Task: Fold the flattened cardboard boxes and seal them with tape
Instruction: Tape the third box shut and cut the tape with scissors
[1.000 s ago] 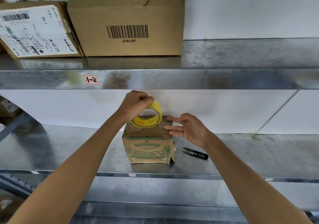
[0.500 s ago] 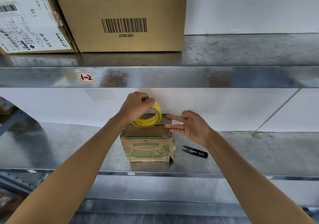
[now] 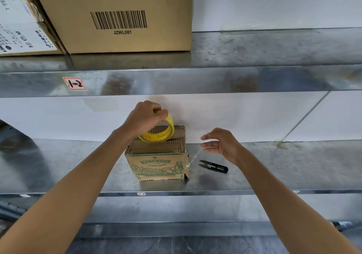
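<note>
Small brown corrugated cardboard box with green print [image 3: 156, 162] stands on the lower grey metal shelf [image 3: 58, 165], its top partly hidden by my left hand [image 3: 144, 117] and the yellow roll of tape [image 3: 156, 137]. A faint clear film [image 3: 194, 157] runs from its right corner towards my right hand [image 3: 222, 144]; whether it touches my fingers I cannot tell. Black thread snips [image 3: 213, 167] lie just right of the box. My left fingers curl round the roll; my right fingers are straight, slightly apart.

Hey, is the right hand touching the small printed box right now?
Apart. The head view shows bare wall and shelf between the right hand and the small printed box.
</note>
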